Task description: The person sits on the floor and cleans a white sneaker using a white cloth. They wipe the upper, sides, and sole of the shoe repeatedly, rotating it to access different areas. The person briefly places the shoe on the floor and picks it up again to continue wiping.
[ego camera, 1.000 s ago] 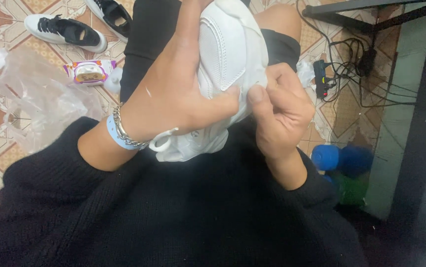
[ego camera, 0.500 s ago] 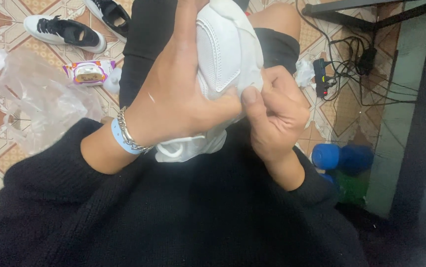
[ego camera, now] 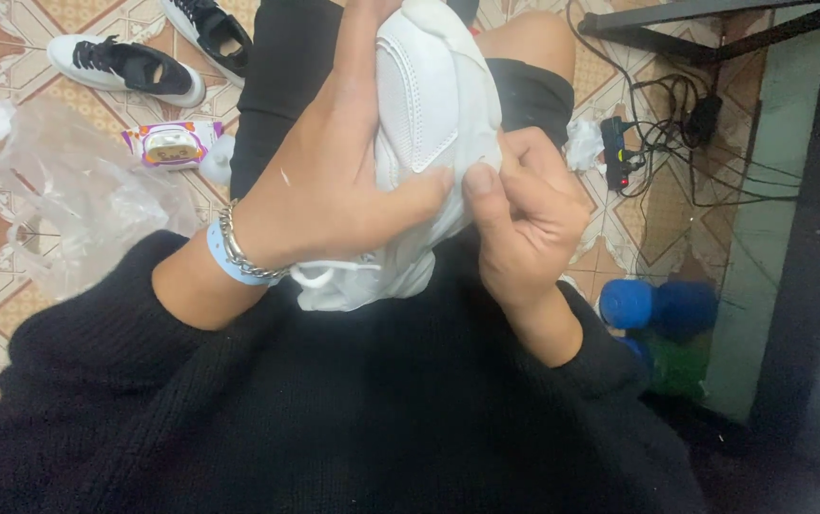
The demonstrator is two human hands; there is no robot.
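The left hand (ego camera: 334,181) wraps around a white sneaker (ego camera: 429,114), holding it over the person's lap, thumb pressed on its side. The right hand (ego camera: 524,214) pinches the shoe's edge, possibly with a bit of cloth, though that is hard to tell. On the tiled floor (ego camera: 10,57) lie a plastic bag (ego camera: 77,200), a wipes pack (ego camera: 174,143) and black-and-white shoes (ego camera: 129,69).

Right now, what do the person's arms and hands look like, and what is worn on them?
Both hands, left hand and right hand, are bare. Black knitted sleeves are pushed up the forearms. The left wrist carries a silver chain bracelet beside a light blue band.
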